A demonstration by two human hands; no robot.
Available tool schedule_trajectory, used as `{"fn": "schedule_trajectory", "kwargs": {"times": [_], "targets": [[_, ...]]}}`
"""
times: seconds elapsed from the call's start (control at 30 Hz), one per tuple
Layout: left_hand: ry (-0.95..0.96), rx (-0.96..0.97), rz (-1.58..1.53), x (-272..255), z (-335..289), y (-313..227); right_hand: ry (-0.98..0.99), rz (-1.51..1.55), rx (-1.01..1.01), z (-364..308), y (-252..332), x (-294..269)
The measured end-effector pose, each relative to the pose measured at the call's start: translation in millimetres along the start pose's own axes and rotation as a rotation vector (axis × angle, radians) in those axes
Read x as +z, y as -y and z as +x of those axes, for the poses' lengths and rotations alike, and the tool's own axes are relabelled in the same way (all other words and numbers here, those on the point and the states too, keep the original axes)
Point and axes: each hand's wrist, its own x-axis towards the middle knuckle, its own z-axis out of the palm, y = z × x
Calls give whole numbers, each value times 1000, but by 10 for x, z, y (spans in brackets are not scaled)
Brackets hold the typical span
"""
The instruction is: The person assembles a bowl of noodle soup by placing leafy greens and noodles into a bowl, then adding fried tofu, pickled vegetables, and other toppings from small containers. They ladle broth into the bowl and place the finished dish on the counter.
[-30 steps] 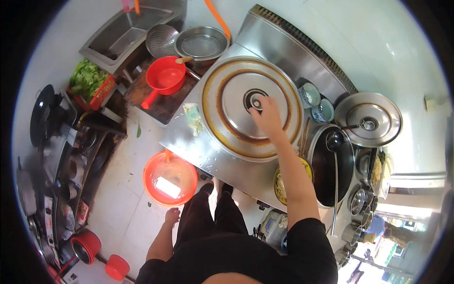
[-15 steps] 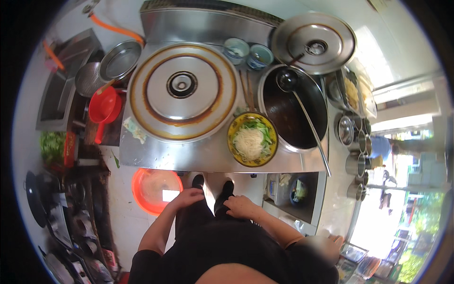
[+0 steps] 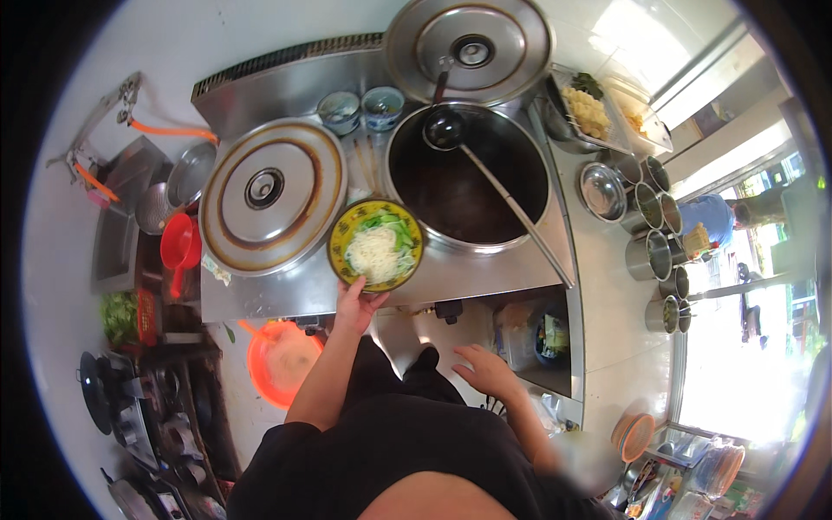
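A yellow patterned bowl (image 3: pixel 340 245) holds pale noodles (image 3: pixel 376 253) and green leafy vegetables (image 3: pixel 404 230). My left hand (image 3: pixel 356 305) grips its near rim, thumb and fingers closed on the edge. Whether the bowl rests on the steel counter or is slightly raised, I cannot tell. To its right is a large pot (image 3: pixel 485 248) of dark liquid. A long-handled ladle (image 3: pixel 501 192) lies across that pot, its dark cup near the far left rim. Apart from the counter's front edge, my right hand (image 3: pixel 487 370) hangs with fingers spread and nothing in them.
A large lidded pot (image 3: pixel 251 221) stands left, with chopsticks (image 3: pixel 367 165) and two small bowls (image 3: pixel 382 107) nearby. Another big lid (image 3: pixel 520 52) leans at the back. Several steel canisters (image 3: pixel 648 253) line the right. An orange-red basin (image 3: pixel 286 368) sits on the floor.
My left hand has risen from near my leg and taken hold of the bowl's rim. My right hand has opened and moved right. The whole view has turned rightward.
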Motion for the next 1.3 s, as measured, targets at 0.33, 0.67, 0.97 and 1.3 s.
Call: {"fn": "schedule_trajectory", "kwargs": {"times": [0.33, 0.67, 0.97, 1.3], "targets": [[-94, 103, -77, -60, 228, 261, -761, 189, 75, -151, -772, -1131], [-77, -71, 14, -473, 504, 62, -909, 187, 397, -107, -970, -1706], [232, -190, 122, 671, 76, -250, -1213, 204, 454, -231, -1971, -2517], [443, -113, 116, 2743, 188, 322, -1371, -320, 609, -265, -4208, -4512]]}}
